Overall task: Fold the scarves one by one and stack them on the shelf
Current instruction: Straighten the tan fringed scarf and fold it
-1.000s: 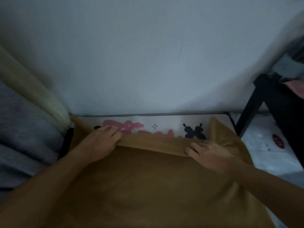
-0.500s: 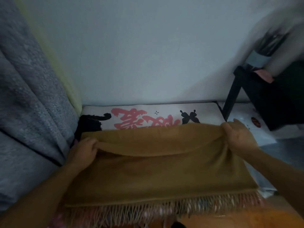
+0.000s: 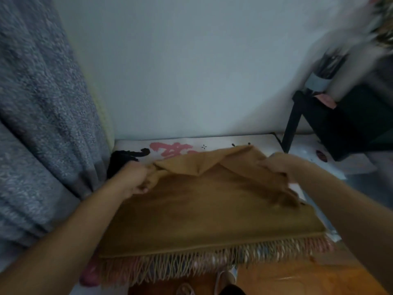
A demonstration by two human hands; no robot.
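A mustard-brown scarf (image 3: 202, 211) with a knotted fringe along its near edge lies spread over a low white surface (image 3: 214, 143) printed with pink and black marks. My left hand (image 3: 136, 177) grips the scarf's far left corner in a fist. My right hand (image 3: 278, 165) holds the far right part of the cloth, lifted and drawn toward me, so a fold of fabric stands up between the hands. The right hand is blurred by motion.
A grey curtain (image 3: 42, 124) hangs at the left beside a pale wall. A black shelf frame (image 3: 340, 126) stands at the right with a pink item on it. Orange cloth (image 3: 297, 279) lies at the near right, below the fringe.
Both hands have lifted the scarf's far edge and pulled it toward me. The right hand moved down and in, raising a peaked fold. The view is steady.
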